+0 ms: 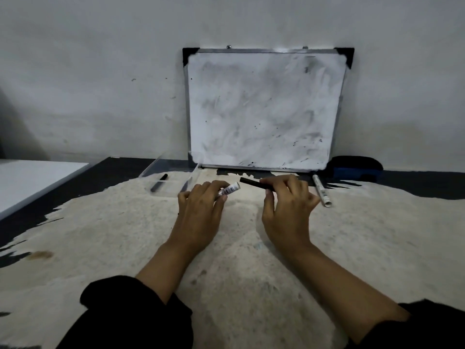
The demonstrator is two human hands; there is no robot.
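My left hand [201, 210] grips a white marker body [230, 189] whose free end points right. My right hand [286, 205] pinches a black cap [254, 183] whose open end faces the marker, a short gap apart from it. Both hands hover low over the worn, pale table top [125, 235]. A smudged whiteboard [264, 109] with black corner pieces leans against the wall behind them. A second white marker [322, 190] lies on the table just right of my right hand.
A clear plastic tray [173, 177] holding a black marker [159, 183] sits at the back left. A blue and black eraser [354, 168] rests beside the whiteboard's lower right corner. A white panel [30, 182] lies at the far left.
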